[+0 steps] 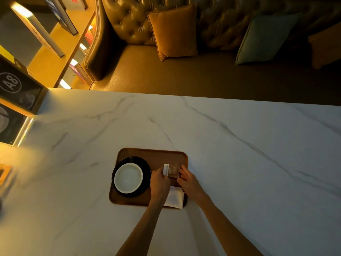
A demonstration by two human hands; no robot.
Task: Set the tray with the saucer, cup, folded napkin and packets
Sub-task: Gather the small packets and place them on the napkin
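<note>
A brown tray (156, 154) lies on the marble table. On its left half a black saucer (145, 169) carries an empty cup (128, 177) with a white inside. A folded white napkin (175, 198) lies at the tray's near right corner. Above it sit the packets (172, 170), brown with a white end. My left hand (159, 182) pinches their left edge. My right hand (188, 179) touches their right edge with its fingertips; whether its fingers grip I cannot tell.
The marble table (239, 145) stretches wide around the tray. A tufted leather bench with an orange cushion (173, 32) and a green cushion (265, 37) runs behind the far edge. Lit shelves with a sign marked A8 (11, 83) stand at the left.
</note>
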